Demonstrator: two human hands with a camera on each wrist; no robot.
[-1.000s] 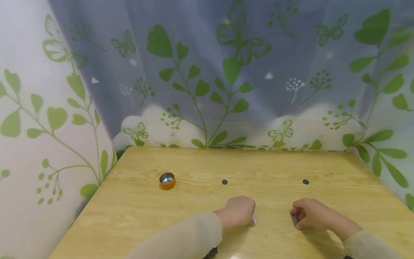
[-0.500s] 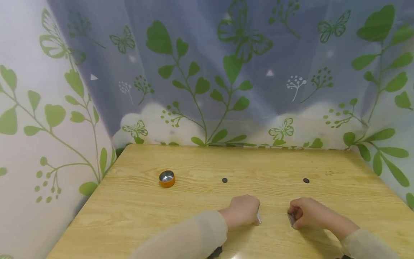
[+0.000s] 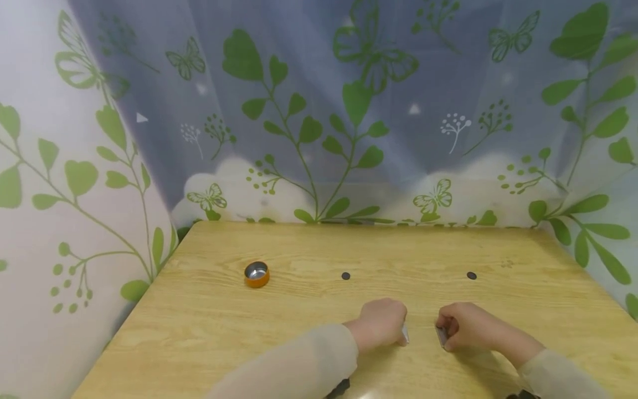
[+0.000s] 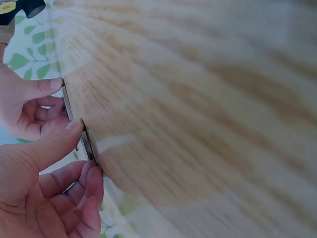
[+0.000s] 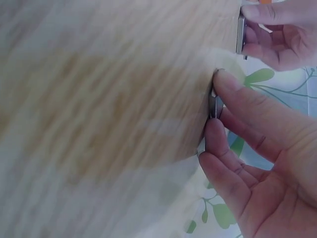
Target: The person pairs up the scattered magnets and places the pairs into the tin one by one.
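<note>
My left hand (image 3: 381,323) pinches a small flat metallic plate (image 3: 405,334) between thumb and fingertips, held on edge at the wooden tabletop. Facing it across a narrow gap, my right hand (image 3: 471,328) pinches a similar thin grey plate (image 3: 441,337), also on edge. In the left wrist view the left plate (image 4: 87,145) shows as a slim dark strip between thumb and fingers. The right plate (image 5: 215,105) is partly hidden by fingers in the right wrist view. Beyond the hands lie two small dark discs, one left (image 3: 346,276) and the other disc (image 3: 471,275) right.
An orange bowl (image 3: 256,275) with a silvery inside stands at the left of the wooden table (image 3: 199,332). A leaf-and-butterfly patterned curtain (image 3: 309,111) hangs behind the table's far edge and along both sides.
Both hands have moved toward each other with their plates, the left one rightward and the right one leftward, narrowing the gap. The discs and bowl stay in place.
</note>
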